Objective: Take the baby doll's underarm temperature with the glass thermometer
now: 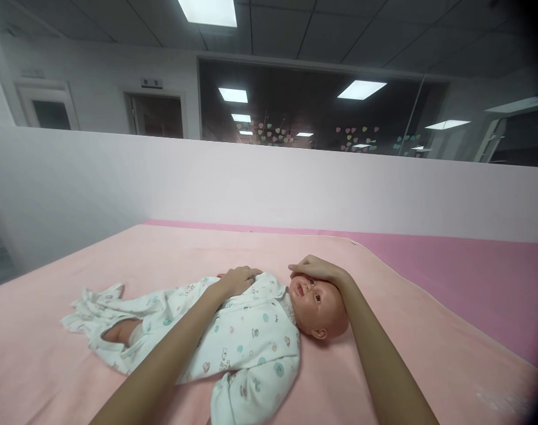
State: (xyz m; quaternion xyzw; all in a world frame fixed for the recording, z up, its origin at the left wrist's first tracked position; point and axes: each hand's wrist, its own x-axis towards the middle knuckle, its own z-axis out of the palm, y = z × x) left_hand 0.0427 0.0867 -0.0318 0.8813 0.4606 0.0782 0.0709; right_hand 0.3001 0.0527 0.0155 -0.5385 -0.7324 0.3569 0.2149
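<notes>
A baby doll (pixel 319 307) lies on its back on a pink sheet, its head toward the right. It wears a white sleepsuit (pixel 251 330) with small coloured prints, and a bit of its leg shows through an opening at the left. My left hand (pixel 241 280) rests on the far side of the doll's chest, its fingers spread over the cloth. My right hand (pixel 315 267) lies along the far side of the doll's head, palm against it, fingers extended. Neither hand is wrapped round anything.
The pink sheet (pixel 184 242) covers a wide surface with a brighter pink layer (pixel 450 271) under it at the right. A low white wall (pixel 251 183) runs behind. Beyond it are doors, a large window with heart stickers and ceiling lights.
</notes>
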